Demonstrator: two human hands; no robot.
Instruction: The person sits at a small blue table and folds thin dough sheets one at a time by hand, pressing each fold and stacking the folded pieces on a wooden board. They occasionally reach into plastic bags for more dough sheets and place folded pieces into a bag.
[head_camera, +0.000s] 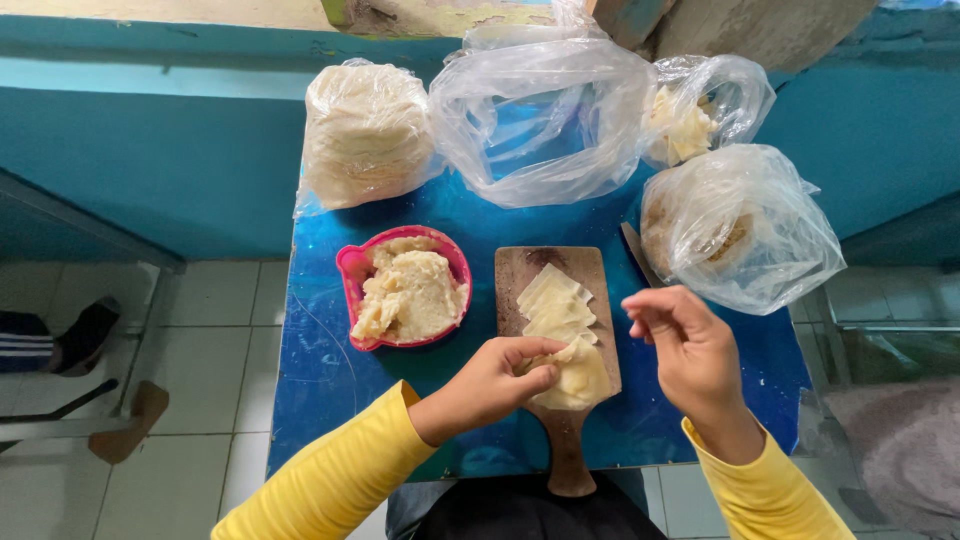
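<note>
While dough wrapper (578, 375) is pinched by left hand (497, 380) on wooden board (556, 272), right hand (690, 350) held loosely curled, empty; four clear plastic bags (545, 110) ranged behind.

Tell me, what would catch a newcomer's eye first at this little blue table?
Probably the pink bowl heaped with pale mash, left of centre on the bright blue table. Beside it lies a wooden board with thin pale wrappers; the left hand pinches the nearest wrapper, while the right hand hovers just right of the board. Along the far edge sit four clear plastic bags, one with a tall stack of wrappers.
</note>
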